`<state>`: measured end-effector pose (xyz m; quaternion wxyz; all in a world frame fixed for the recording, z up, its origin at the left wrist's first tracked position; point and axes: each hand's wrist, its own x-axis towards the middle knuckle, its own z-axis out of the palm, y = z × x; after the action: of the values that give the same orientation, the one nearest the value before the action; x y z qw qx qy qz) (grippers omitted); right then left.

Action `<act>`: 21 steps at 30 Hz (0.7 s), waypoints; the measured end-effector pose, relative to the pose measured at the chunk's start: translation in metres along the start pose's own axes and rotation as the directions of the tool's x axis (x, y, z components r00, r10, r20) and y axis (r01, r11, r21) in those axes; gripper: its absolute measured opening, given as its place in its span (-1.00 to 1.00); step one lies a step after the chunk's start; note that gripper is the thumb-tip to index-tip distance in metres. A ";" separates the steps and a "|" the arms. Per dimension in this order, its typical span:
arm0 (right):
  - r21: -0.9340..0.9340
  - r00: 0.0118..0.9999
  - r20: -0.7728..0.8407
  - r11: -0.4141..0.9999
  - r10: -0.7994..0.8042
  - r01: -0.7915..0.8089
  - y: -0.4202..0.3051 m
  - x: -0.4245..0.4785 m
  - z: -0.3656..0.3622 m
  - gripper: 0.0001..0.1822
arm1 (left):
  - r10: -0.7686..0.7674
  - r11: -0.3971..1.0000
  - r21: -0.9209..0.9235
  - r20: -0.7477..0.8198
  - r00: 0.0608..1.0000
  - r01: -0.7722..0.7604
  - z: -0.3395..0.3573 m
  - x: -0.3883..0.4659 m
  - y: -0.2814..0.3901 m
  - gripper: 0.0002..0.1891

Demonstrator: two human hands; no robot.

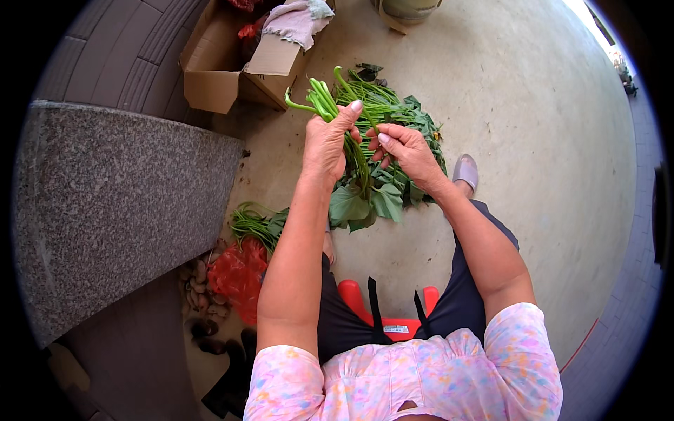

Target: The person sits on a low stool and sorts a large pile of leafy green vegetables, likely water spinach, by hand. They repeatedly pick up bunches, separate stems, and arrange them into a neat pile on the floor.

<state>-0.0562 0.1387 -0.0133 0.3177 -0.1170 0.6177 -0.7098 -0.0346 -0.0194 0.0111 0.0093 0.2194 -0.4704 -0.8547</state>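
My left hand point(330, 139) is closed around a bunch of green leafy-vegetable stems point(320, 99). Their cut ends stick up past the thumb, and broad leaves point(350, 204) hang below the fist. Beside it, my right hand point(403, 152) pinches a single green stem point(368, 111) between thumb and fingertips. This stem's curled end rises to the right of the bunch. Under both hands a large heap of the same stems and leaves point(416, 116) lies on the concrete floor, partly hidden by the hands.
A smaller bundle of greens point(255, 223) and a red plastic bag point(242, 279) lie left, near several tubers point(200, 289). Beyond stands an open cardboard box point(210, 87) with a cloth point(297, 21) over its flap. A granite block point(131, 205) borders the left. Beneath me is a red stool point(355, 300).
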 end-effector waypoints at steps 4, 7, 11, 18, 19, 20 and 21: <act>-0.020 0.999 0.024 1.000 0.021 -0.020 0.000 -0.002 0.003 -0.73 | 0.036 0.998 0.044 -0.007 0.999 -0.035 0.001 0.001 -0.003 -0.74; -0.010 0.999 0.027 0.999 0.033 -0.033 0.000 -0.002 0.006 -0.73 | 0.071 0.995 0.071 -0.026 0.997 -0.069 0.004 -0.001 -0.006 -0.71; -0.002 1.000 0.021 1.000 0.021 -0.021 0.005 -0.001 0.006 -0.76 | 0.052 0.993 0.106 -0.030 0.998 -0.049 0.010 -0.004 -0.006 -0.74; -0.031 0.999 0.035 0.999 0.014 -0.013 0.007 -0.002 0.012 -0.79 | 0.088 0.990 0.115 -0.047 0.995 -0.082 0.008 -0.003 -0.011 -0.78; -0.035 0.999 0.034 0.999 0.010 -0.009 0.008 -0.002 0.012 -0.80 | 0.080 0.990 0.122 -0.041 0.996 -0.075 0.008 -0.003 -0.012 -0.80; -0.038 0.999 0.033 0.999 0.006 -0.004 0.008 -0.003 0.012 -0.81 | 0.073 0.989 0.130 -0.035 0.997 -0.068 0.007 -0.002 -0.012 -0.82; -0.059 0.999 0.034 0.998 0.001 0.001 0.008 -0.003 0.013 -0.82 | 0.066 0.989 0.137 -0.031 0.997 -0.061 0.005 -0.003 -0.012 -0.84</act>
<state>-0.0441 0.1299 -0.0174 0.3244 -0.1383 0.6330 -0.6891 -0.0318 -0.0078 0.0048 0.0297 0.2196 -0.5342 -0.8158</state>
